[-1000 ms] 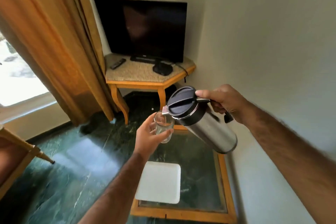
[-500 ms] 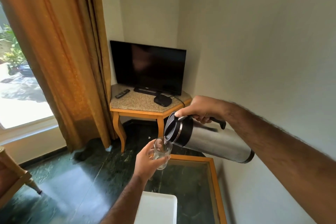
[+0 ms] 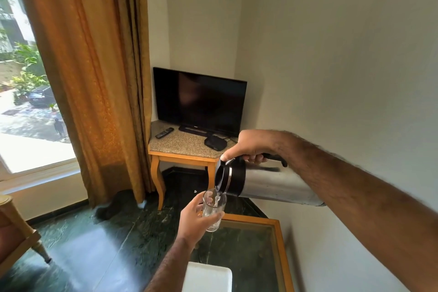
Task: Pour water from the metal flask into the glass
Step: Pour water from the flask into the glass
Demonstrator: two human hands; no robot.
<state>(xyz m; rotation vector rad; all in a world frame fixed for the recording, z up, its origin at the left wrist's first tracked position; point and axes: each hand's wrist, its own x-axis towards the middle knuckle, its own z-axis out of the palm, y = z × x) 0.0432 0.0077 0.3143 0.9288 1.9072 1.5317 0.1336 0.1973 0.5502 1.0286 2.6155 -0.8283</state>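
**Pour under way: flask tipped to near level, water entering glass**

As the metal flask (image 3: 272,185) now lies almost horizontal, tipped further than it was half a second ago, we record that a thin stream has begun to fall from its black spout into the glass (image 3: 213,208). We judge the pouring step to be in its early part: the glass shows little water so far.

Our right hand (image 3: 251,147) has its fingers closed around the flask's black handle, thumb pressed down near the lid. Our left hand (image 3: 194,218) has its fingers wrapped around the glass, holding it upright in the air directly beneath the spout, the rim just under the lid's lip. Both items are held above the floor and the near corner of the glass-topped surface (image 3: 279,239), neither resting on it.

Surroundings: a white tray (image 3: 206,277) lies on that surface, below the hands. A television (image 3: 199,102) stands on a corner table (image 3: 180,144) beyond, with a remote (image 3: 164,132) beside it; a curtain (image 3: 94,78) hangs at left. Nothing obstructs the pour. The risk we note is spillage onto the floor if the flask tilts faster than the narrow glass accepts.
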